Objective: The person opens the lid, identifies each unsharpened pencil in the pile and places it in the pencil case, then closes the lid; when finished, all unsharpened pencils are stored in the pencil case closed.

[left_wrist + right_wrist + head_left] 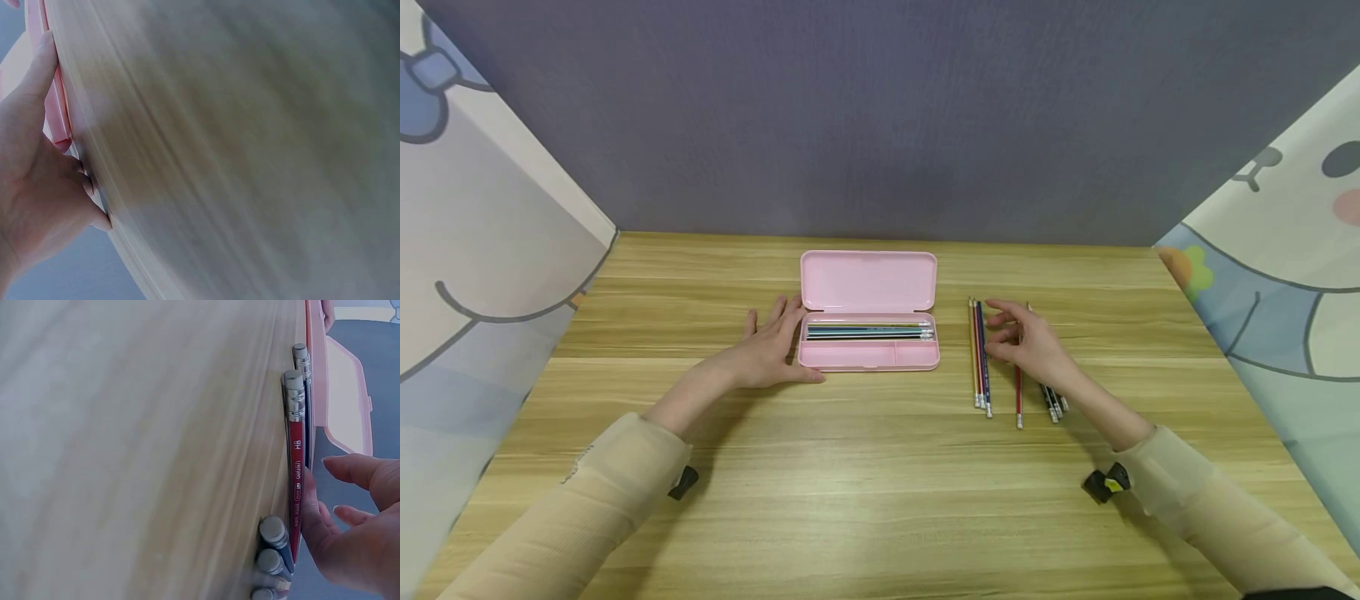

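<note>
A pink pencil case (846, 358) stands with its lid (868, 281) raised, several pencils (868, 332) lying in its long back compartment. My left hand (763, 354) rests at the case's left end, fingers spread along the side and thumb at the front corner. To the right, my right hand (1033, 346) is over the loose pencils, with thumb and fingers apart in the right wrist view. Under it lies a red pencil (296, 462) marked HB, partly covered by the hand. Just left of the fingertips, a small row of pencils (979, 358) lies side by side.
Dark pencils (1051, 406) lie partly hidden beneath the right hand and wrist. The case's front part has a divider (895, 355). A grey panel (880, 125) stands along the back of the wooden table (850, 483), with cartoon-printed panels (1292, 250) at both sides.
</note>
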Motion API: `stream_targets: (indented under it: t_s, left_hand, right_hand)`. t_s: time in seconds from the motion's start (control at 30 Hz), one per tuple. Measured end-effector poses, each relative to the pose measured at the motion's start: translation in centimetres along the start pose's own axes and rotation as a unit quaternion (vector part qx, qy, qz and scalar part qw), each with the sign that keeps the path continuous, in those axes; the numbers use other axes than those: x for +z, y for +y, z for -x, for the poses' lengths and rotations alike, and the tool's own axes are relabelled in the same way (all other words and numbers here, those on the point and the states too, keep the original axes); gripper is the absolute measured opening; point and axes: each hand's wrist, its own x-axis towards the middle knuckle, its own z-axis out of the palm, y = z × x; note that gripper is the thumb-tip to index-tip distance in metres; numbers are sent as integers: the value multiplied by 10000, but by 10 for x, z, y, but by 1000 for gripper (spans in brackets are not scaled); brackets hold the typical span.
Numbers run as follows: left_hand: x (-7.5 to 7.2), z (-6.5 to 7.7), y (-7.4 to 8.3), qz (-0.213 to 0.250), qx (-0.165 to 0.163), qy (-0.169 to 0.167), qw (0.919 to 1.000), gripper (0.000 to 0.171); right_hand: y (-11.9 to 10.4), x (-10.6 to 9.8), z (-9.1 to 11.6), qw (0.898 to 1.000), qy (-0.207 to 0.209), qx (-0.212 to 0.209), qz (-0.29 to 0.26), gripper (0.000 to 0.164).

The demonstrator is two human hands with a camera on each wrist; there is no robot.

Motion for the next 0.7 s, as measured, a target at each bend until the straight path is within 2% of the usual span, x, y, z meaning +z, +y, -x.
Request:
stream_targets:
  t_s: [0.7]
  left_hand:
    - [0,1,0,-87,50,-3,9999,107]
  right_hand:
    - [-4,1,5,9991,-191,150,351,81]
